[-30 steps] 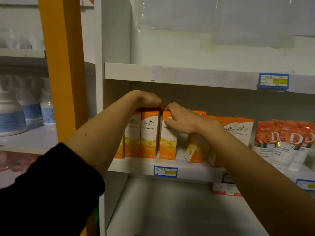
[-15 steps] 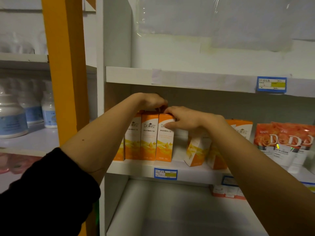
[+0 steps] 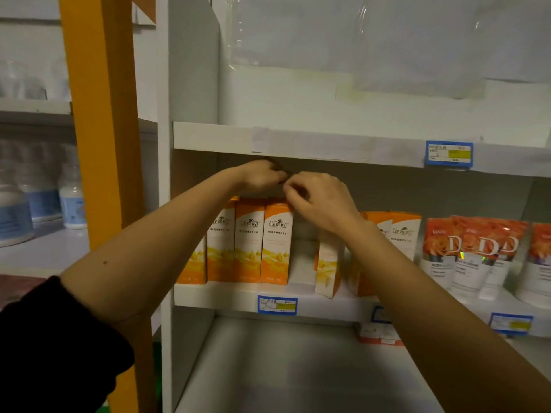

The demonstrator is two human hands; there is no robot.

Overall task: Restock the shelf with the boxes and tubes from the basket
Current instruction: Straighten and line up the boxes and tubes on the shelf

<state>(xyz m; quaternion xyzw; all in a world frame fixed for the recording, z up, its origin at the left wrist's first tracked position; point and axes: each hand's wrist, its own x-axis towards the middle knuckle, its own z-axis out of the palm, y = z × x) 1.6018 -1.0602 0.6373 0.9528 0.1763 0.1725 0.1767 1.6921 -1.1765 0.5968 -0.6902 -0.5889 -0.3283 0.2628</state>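
Several orange-and-white boxes (image 3: 277,242) stand upright in a tight row at the left end of the white shelf (image 3: 226,296). My left hand (image 3: 262,175) and my right hand (image 3: 320,201) hover just above the row with fingers curled and fingertips nearly meeting; neither holds anything I can see. The heel of my right hand is close to the top of the rightmost box in the row. To the right of a gap, another orange box (image 3: 326,263) leans tilted. Further boxes (image 3: 404,234) stand behind my right forearm. No basket is in view.
Rose-printed tubes (image 3: 471,254) fill the shelf's right part. The upper shelf board (image 3: 298,141) sits close above my hands. An orange post (image 3: 95,114) and white bottles (image 3: 71,201) are to the left. Small boxes (image 3: 378,335) lie on the lower shelf.
Both hands have lifted off the tops of the boxes and now sit above the row. The third box, pushed left earlier, stands flush against its neighbours.
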